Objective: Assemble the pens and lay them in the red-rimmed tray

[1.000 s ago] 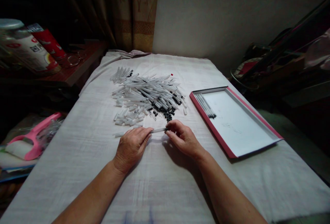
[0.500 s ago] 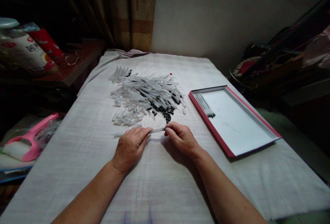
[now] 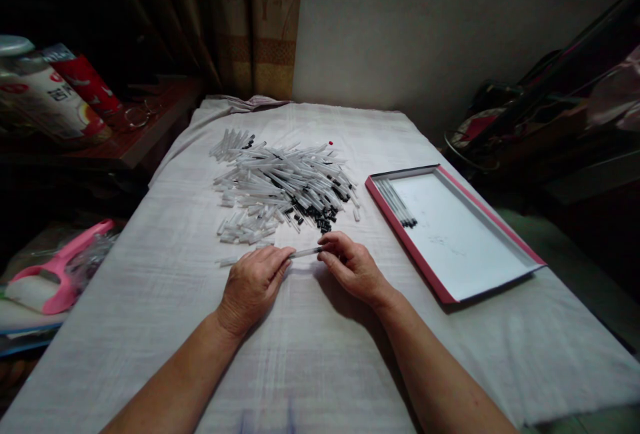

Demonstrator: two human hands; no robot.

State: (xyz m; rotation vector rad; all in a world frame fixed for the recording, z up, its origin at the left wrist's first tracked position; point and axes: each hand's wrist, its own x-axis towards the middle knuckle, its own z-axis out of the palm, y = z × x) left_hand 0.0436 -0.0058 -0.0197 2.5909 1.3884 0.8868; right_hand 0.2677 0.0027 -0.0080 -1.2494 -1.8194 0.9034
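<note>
A slim translucent pen barrel [image 3: 303, 253] with a dark end lies level between my hands, just above the cloth. My left hand [image 3: 255, 281] is closed on its left part, the fingers covering that end. At the dark end, the thumb and forefinger of my right hand [image 3: 353, 267] are curled round it in a loose pinch. Beyond my hands spreads a heap of clear pen barrels [image 3: 290, 171]. Small black plugs [image 3: 320, 214] lie at the heap's near right, and clear caps [image 3: 247, 224] at its near left. Another clear piece [image 3: 227, 262] rests beside my left knuckles.
On the right, a shallow red-edged box lid [image 3: 465, 241] holds several pens [image 3: 395, 202] along its left side. A red bit [image 3: 331, 143] lies behind the heap. To the left are a pink tape dispenser [image 3: 63, 267], a large jar [image 3: 50, 101] and glasses [image 3: 137, 114].
My right thumb and fingers have loosened a little around the dark end. The left hand keeps its hold, and the heap and box lid look the same.
</note>
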